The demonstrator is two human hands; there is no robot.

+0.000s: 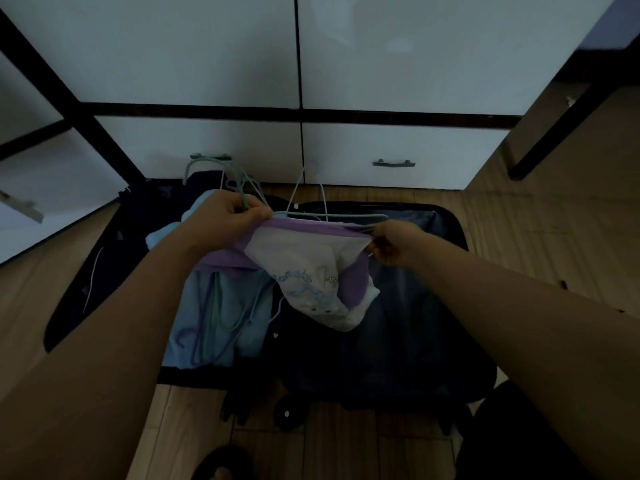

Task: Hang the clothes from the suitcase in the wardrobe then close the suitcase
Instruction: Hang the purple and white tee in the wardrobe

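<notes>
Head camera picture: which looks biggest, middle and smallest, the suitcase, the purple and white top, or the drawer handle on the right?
1. The suitcase, lying open on the floor, looks biggest.
2. The purple and white top, held up nearer the camera by both hands, which may flatter it.
3. The drawer handle, farther away, looks smallest.

I see dim, bluish light over a wood-plank floor (540, 237). Ahead stands a white cabinet front (207, 46) with dark framing; two lower drawers (408, 147) sit side by side, each with a dark bar handle (394, 163). Another white panel (31, 188) angles in at my left.
</notes>
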